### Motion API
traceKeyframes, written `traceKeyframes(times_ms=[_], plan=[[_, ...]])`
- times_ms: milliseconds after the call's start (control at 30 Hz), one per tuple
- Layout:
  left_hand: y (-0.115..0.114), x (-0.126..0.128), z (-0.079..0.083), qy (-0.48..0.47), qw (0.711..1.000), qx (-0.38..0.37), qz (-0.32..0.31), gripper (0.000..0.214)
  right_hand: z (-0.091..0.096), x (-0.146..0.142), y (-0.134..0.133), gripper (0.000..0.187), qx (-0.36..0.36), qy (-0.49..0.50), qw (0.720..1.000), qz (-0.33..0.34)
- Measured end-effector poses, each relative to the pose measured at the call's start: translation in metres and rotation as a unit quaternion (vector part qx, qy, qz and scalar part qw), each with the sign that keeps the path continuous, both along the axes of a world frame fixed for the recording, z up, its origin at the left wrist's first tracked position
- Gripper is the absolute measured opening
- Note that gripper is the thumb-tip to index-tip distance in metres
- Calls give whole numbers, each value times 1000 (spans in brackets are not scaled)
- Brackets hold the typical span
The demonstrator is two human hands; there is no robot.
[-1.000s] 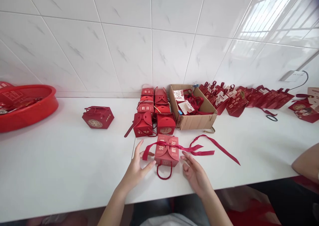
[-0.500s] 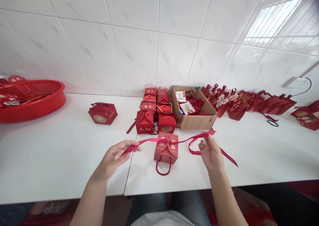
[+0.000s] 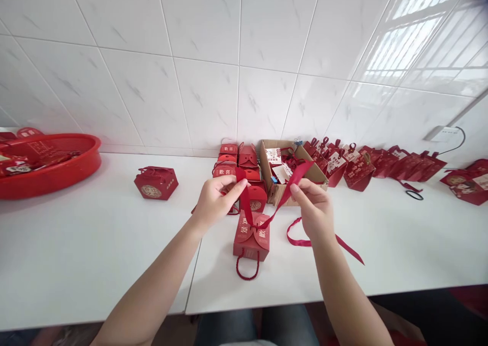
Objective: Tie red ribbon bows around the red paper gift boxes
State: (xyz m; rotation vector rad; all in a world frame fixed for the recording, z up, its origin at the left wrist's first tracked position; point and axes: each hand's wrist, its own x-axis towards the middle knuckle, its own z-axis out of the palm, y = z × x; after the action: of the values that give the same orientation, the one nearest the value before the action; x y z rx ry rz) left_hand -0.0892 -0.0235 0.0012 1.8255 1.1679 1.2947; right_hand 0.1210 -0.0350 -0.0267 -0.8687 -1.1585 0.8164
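Observation:
A small red gift box (image 3: pixel 250 239) with pale lettering lies on the white table in front of me, its rope handle (image 3: pixel 247 277) looped toward me. A red ribbon (image 3: pixel 247 203) runs through the closure on its top, and both ends rise in a V. My left hand (image 3: pixel 219 198) pinches one end above and left of the box. Up and to the right, my right hand (image 3: pixel 313 203) pinches the other end between thumb and fingers. Another loose length of red ribbon (image 3: pixel 295 241) curls on the table, partly hidden behind my right wrist.
Behind the gift box stand several red boxes (image 3: pixel 247 155) and a cardboard box (image 3: pixel 319 176) of ribbon and cards. Several red bags (image 3: pixel 358 170) line the wall at right. A single red box (image 3: pixel 156 183) and a red basin (image 3: pixel 76 160) are on the left.
Both hands have come inward and up from wide apart. The ribbon ends, earlier stretched nearly flat to the sides, now rise steeply from the box.

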Motion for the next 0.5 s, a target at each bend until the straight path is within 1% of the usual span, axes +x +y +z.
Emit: traceKeyframes(times_ms=[100,200,300,400,433,500], plan=[[4,9,2,-14,997,63,36,32,11,-11,4,21,0,-19,1000,-6],[4,15,2,-13,996,84,39,29,17,-18,7,22,1,-4,1000,2],[3,19,3,-23,996,75,33,29,21,-22,9,20,8,4,1000,13],[3,19,1,-54,997,60,21,27,24,-21,8,18,17,23,999,31],[4,18,0,-69,997,41,2,27,24,-19,7,18,17,37,998,48],[5,13,-7,-88,994,-27,-51,29,23,-12,5,19,1,67,993,94]])
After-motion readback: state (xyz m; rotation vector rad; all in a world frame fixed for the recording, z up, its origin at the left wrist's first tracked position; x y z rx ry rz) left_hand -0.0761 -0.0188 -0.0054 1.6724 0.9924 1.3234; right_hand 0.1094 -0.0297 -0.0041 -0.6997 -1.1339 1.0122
